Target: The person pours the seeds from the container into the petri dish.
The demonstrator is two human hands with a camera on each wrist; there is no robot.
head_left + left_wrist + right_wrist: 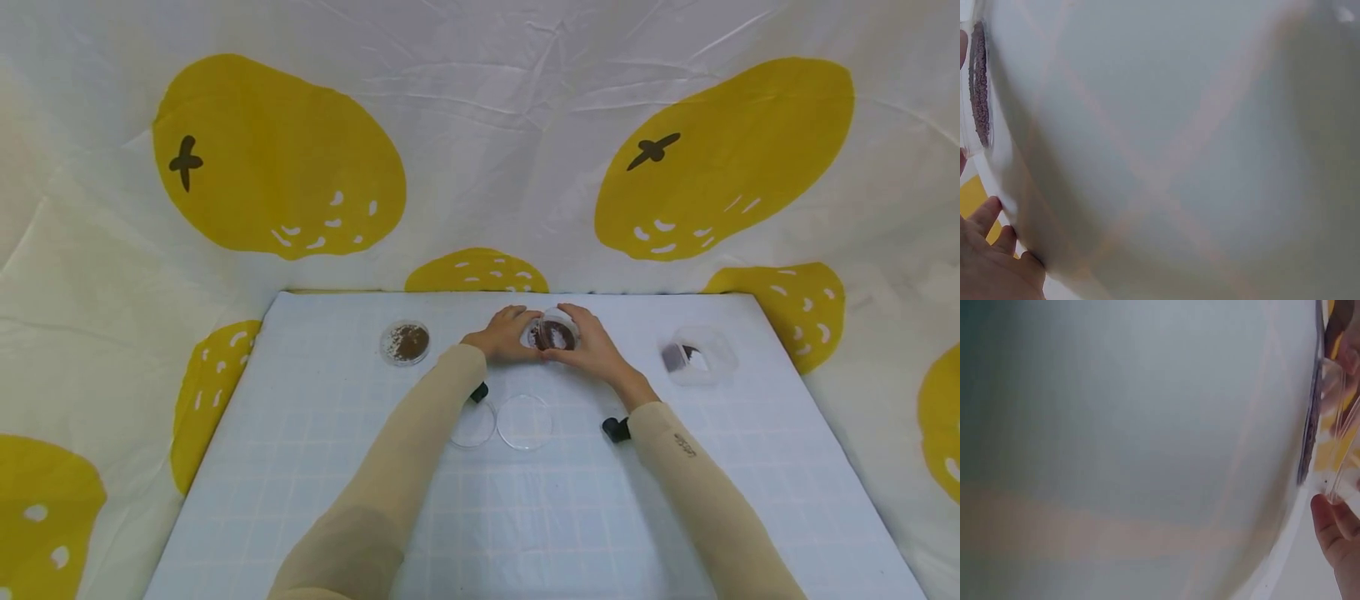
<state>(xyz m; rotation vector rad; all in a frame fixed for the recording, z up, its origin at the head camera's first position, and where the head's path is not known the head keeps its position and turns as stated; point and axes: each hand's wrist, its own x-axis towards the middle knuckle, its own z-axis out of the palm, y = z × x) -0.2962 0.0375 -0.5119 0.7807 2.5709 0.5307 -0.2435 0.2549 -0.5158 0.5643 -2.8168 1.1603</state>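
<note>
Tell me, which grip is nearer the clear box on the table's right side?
Right: the right grip is left of the clear box, not touching it; the left grip is farther left.

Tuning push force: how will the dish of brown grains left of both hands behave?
Probably hard to tip: the dish looks low and broad, lying flat on the table. Its clear, thin-looking rim suggests something stiff, perhaps prone to crack. The brown grains look unevenly spread, so they may be loose and shift if shoved.
</note>
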